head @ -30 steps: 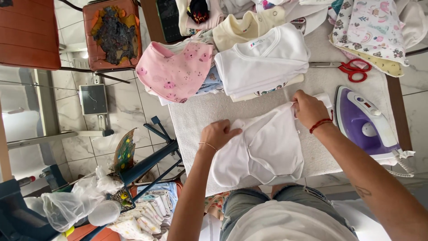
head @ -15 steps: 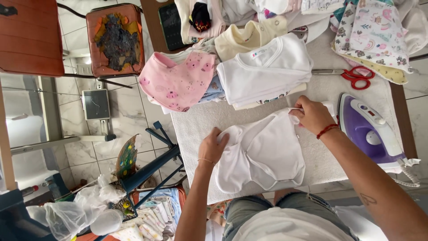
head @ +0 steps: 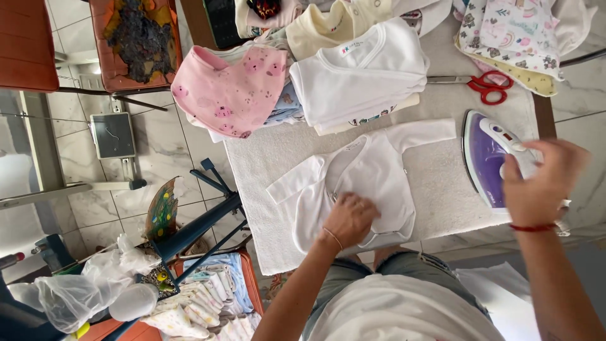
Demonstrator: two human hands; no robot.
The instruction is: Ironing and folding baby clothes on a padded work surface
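Note:
A small white baby shirt lies spread flat on the white towel-covered ironing surface, sleeves out to both sides. My left hand presses down on its lower middle, fingers curled on the cloth. My right hand, with a red band at the wrist, is at the handle of the purple and white iron, which stands at the right edge. Whether the fingers have closed on the handle is unclear.
Folded white garments, a pink bib and a cream garment are stacked at the far side. Red scissors lie beside a patterned cloth. A basket of folded baby clothes sits on the floor at left.
The shirt went from bunched to laid out flat with sleeves spread. My right hand left the shirt and moved right to the iron. My left hand shifted to the shirt's lower middle.

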